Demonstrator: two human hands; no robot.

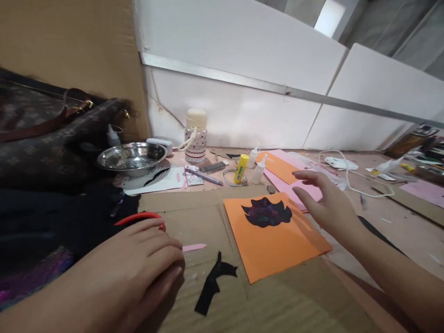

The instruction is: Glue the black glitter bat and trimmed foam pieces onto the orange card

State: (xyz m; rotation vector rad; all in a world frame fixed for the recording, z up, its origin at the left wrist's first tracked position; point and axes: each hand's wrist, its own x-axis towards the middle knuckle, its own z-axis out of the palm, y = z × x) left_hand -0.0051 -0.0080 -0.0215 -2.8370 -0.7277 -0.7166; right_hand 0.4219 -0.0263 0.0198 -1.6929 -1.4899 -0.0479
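Note:
My left hand (145, 259) rests low on the cardboard, fingers curled and pressed together; whatever is under them, if anything, is hidden. A curved red handle (142, 216) shows just behind its knuckles. By the fingertips lies a pink paper strip (194, 247), and to their right a black cut-out paper piece (212, 281). My right hand (326, 201) hovers open, thumb and fingers apart, holding nothing, near the far right edge of an orange sheet (267, 249). On that sheet sits a black, wavy-edged shape (266, 212) with purple and teal shimmer.
Behind the cardboard mat (166, 203) stand a yellow glue stick (241, 168), small white squeeze bottles (259, 170), a patterned jar (196, 138) and a steel bowl (132, 157). Pink and orange sheets (280, 167) lie beyond my right hand. A bag (52, 120) fills the left.

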